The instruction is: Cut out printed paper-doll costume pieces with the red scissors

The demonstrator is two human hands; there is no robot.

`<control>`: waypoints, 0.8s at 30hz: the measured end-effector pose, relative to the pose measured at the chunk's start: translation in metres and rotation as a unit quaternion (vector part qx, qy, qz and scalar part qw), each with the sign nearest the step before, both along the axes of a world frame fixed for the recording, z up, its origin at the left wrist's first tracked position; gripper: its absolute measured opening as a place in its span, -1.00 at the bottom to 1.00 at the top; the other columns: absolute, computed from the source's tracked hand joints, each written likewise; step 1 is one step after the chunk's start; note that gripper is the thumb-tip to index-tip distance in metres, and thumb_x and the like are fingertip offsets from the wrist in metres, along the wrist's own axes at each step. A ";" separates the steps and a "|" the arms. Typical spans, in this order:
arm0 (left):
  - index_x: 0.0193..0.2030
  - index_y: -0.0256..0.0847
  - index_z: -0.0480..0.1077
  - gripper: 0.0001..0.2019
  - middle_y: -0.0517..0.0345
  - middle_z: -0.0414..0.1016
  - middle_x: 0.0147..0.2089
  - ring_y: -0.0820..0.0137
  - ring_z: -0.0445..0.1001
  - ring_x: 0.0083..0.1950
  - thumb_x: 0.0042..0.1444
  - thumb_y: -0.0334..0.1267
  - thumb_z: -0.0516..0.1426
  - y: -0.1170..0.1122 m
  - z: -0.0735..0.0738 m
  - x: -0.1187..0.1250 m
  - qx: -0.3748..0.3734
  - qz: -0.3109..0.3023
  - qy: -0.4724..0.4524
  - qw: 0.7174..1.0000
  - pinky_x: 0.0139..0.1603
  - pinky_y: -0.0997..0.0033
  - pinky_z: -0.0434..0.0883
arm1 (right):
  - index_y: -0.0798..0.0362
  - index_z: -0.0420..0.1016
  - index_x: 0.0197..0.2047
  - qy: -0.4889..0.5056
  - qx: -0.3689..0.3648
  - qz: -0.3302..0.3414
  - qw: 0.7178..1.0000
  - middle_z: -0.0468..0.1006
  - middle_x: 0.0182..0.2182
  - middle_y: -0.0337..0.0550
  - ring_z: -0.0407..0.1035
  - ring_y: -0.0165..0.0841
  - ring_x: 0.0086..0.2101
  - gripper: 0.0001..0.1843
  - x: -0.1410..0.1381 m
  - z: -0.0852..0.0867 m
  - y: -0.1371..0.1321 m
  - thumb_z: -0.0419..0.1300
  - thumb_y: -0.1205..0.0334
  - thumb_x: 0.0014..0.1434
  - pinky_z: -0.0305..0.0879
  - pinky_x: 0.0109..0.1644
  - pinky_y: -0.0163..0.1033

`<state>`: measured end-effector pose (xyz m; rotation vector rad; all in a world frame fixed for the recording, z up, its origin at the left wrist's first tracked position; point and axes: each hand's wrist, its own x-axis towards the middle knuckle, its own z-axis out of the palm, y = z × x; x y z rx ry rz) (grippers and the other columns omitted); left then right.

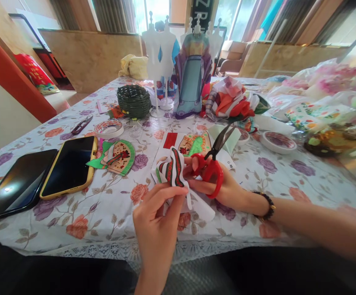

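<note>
In front of me, my left hand (159, 209) pinches the lower edge of a striped fabric piece (175, 170), white with red, green and black bands. My right hand (231, 190) holds scissors (217, 146) by their red handles, the dark blades pointing up and away from the fabric. Its thumb and fingertips also touch the right side of the striped piece. Beneath the hands lies a white sheet (161, 153) with a red strip and a patterned cutout. To the left, a green-edged fan-shaped cutout (121, 157) lies flat on the floral tablecloth (104, 221).
Two phones, one black (14, 180) and one yellow-cased (70, 166), lie at left. Tape rolls (108, 128) (279, 141), thread snips (82, 125), and a dark woven basket (134, 100) are farther back. Small mannequins (155, 57), a dressed form (192, 78), and plastic bags (322, 82) stand behind.
</note>
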<state>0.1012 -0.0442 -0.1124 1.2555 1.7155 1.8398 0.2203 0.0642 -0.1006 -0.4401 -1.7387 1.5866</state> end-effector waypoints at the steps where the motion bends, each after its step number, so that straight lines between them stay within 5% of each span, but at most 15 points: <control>1: -0.32 0.09 0.59 -0.85 0.43 0.57 -0.33 0.60 0.49 -0.29 0.13 -0.34 0.28 0.000 0.000 -0.001 0.001 -0.001 0.016 1.000 -0.29 0.68 0.39 | -0.05 0.23 -0.31 0.002 -0.002 0.007 1.000 0.48 -0.25 -0.21 0.44 -0.30 -0.21 -0.67 0.001 -0.002 0.001 0.37 0.13 0.11 0.41 -0.07 -0.13; 10: -0.07 0.33 0.56 -0.70 0.50 0.58 -0.11 0.63 0.50 -0.13 0.18 -0.29 0.24 -0.008 0.005 -0.008 -0.045 0.009 0.001 0.999 -0.13 0.76 0.41 | -0.04 0.30 -0.29 0.042 -0.005 0.038 0.998 0.53 -0.16 -0.22 0.38 -0.41 -0.26 -0.72 0.006 -0.005 -0.001 0.34 0.42 0.13 0.38 -0.16 -0.25; 17: -0.07 0.24 0.58 -0.69 0.36 0.55 -0.21 0.61 0.50 -0.33 0.06 -0.26 0.33 -0.012 0.009 -0.011 -0.050 0.026 -0.063 0.996 -0.32 0.74 0.46 | -0.08 0.27 -0.34 0.045 0.073 0.012 0.996 0.60 -0.20 -0.22 0.41 -0.36 -0.31 -0.69 0.006 -0.002 -0.005 0.35 0.41 0.10 0.42 -0.17 -0.16; 24: -0.08 0.21 0.59 -0.70 0.34 0.56 -0.18 0.50 0.52 -0.17 0.06 -0.27 0.33 -0.009 0.007 -0.010 -0.050 0.024 -0.086 0.995 -0.10 0.57 0.48 | -0.06 0.31 -0.36 -0.001 0.140 0.018 0.990 0.58 -0.38 -0.25 0.42 -0.35 -0.41 -0.73 0.010 -0.003 -0.011 0.33 0.42 0.11 0.37 -0.29 -0.18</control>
